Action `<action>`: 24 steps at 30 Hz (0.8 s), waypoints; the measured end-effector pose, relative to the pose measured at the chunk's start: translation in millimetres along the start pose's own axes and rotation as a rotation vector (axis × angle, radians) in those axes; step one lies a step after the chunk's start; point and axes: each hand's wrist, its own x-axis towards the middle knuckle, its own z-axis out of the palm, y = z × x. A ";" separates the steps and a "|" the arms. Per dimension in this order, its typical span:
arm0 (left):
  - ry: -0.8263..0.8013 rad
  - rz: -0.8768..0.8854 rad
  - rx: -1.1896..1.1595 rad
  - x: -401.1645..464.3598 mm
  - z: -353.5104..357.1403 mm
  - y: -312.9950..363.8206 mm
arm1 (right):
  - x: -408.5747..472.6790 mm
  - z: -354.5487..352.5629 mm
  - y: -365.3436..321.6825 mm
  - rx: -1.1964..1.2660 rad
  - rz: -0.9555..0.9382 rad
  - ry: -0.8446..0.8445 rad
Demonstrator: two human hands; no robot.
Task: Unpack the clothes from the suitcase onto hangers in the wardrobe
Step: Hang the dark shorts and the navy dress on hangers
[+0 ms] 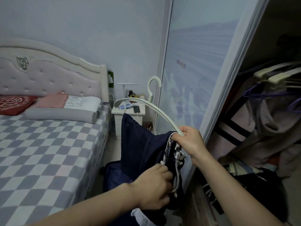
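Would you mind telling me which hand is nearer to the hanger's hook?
Right. The right hand grips the end of the white hanger below the hook; the left hand is lower, pinching the navy garment.

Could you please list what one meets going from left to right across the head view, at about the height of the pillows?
Red embroidered cushion → pink folded cloth → white printed pillow → white bedside cabinet → white plastic hanger → pale sliding wardrobe door → hanging clothes in the open wardrobe.
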 end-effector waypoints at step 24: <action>-0.255 -0.548 -0.994 -8.4 -32.8 -33.8 | -13.0 -4.1 1.9 0.143 0.038 -0.207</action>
